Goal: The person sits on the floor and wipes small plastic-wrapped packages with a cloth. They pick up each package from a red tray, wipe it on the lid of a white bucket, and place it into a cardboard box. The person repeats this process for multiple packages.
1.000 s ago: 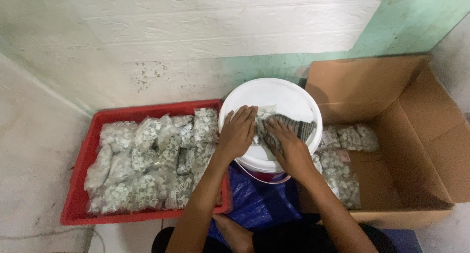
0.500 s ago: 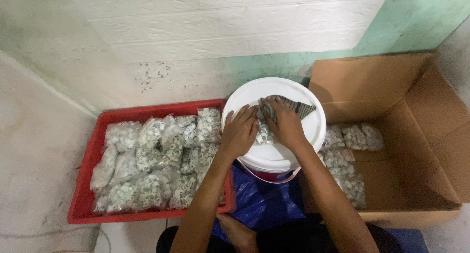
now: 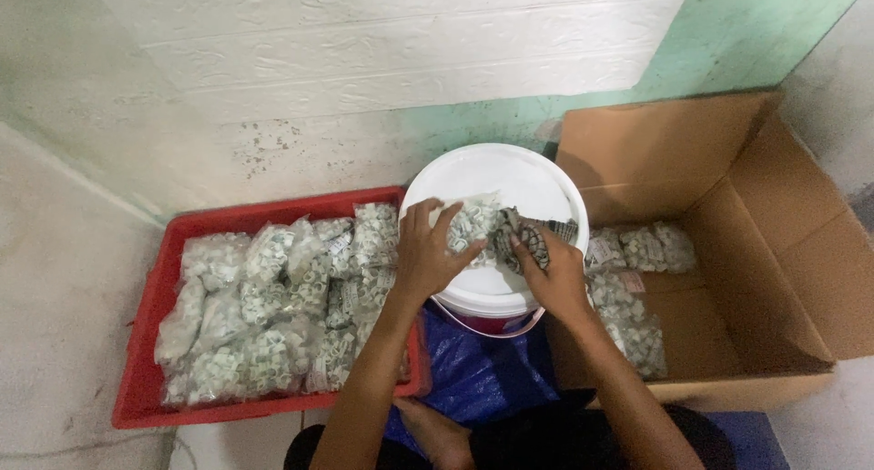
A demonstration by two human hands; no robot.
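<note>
Both my hands rest on top of a white bucket lid and grip one clear plastic bag of small white rings. My left hand pinches the bag's left end. My right hand clasps its right end, where a striped paper label sticks out. The bag lies flat across the lid between the two hands.
A red plastic crate on the left is packed with several similar bags of white rings. An open cardboard box on the right holds several more bags. Blue plastic sheeting lies under the bucket, in front of a white and green wall.
My hands have stayed on the bucket lid, shifting a little and working the bag between them. The camera view has shifted slightly.
</note>
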